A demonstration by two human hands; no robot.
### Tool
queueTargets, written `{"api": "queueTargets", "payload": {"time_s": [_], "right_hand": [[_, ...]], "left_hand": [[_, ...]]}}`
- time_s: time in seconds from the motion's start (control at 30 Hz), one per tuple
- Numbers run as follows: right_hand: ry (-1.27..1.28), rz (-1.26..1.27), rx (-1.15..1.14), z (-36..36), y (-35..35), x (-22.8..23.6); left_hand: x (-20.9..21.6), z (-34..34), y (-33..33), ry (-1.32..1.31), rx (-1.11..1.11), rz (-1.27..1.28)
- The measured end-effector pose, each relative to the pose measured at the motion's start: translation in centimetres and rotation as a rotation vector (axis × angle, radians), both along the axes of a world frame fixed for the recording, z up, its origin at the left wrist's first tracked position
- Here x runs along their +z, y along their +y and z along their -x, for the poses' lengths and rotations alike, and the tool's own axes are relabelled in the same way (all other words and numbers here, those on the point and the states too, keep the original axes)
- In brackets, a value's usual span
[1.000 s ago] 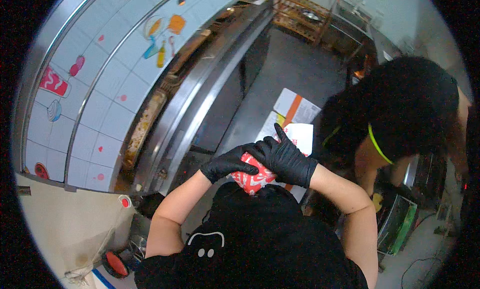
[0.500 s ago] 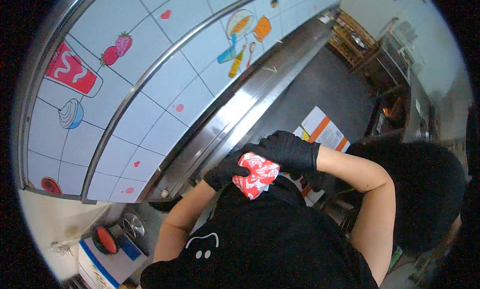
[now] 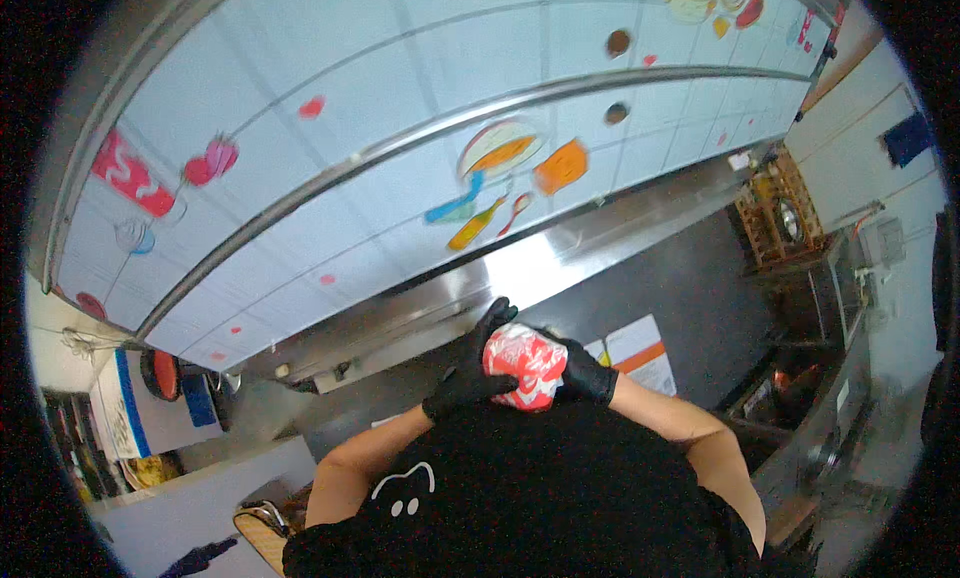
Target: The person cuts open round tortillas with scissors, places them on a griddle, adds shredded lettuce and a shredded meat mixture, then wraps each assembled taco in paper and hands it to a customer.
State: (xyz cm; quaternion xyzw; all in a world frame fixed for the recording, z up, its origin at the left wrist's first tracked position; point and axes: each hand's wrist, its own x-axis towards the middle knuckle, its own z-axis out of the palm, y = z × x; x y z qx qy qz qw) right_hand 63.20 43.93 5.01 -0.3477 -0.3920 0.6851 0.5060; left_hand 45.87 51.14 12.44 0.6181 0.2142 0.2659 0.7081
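Note:
A rounded packet in red-and-white printed paper (image 3: 525, 368) is held in front of my chest. My left hand (image 3: 465, 383), in a black glove, grips its left side, with the thumb across the front and fingers behind. At the packet's right side is my right hand (image 3: 588, 373), also gloved in black. Its fingers go behind the paper and are partly hidden. What the paper wraps does not show.
A steel ledge (image 3: 500, 268) runs along a tiled counter front with food drawings (image 3: 370, 198). On the dark floor (image 3: 690, 268) lies a white and orange carton (image 3: 640, 353). A wooden crate (image 3: 780, 213) stands far right, and a white-and-blue box (image 3: 130, 408) at left.
My view has swung, so the counter lies more level. My right hand has gone from the packet's top to its right side. The packet looks rounder and shows more of its face.

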Motion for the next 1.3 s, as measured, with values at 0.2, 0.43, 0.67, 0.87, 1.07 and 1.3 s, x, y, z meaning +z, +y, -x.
{"api": "queueTargets", "payload": {"time_s": [0.2,0.43,0.67,0.87,1.07,1.3], "right_hand": [[-0.346,-0.320,0.295,-10.5,0.9,4.8],[-1.332,-0.900,0.034,-19.4,7.1,12.4],[-1.675,-1.184,-0.658,-18.9,16.3,26.1],[-1.695,-1.446,-0.697,-19.5,9.0,31.9],[-1.588,-1.745,-1.159,-20.9,7.1,43.9],[-1.620,-1.786,-1.109,-20.1,7.6,46.7]], "left_hand": [[-0.7,-7.1,-1.4,-0.010,-0.049,0.096],[0.7,-11.9,-3.0,0.000,0.237,0.214],[6.5,-13.1,-0.4,-0.063,0.349,0.240],[18.0,-13.0,4.8,0.077,0.294,-0.174],[22.3,-17.9,22.9,0.299,0.301,-0.333],[25.5,-18.7,22.8,0.515,0.347,-1.875]]}}
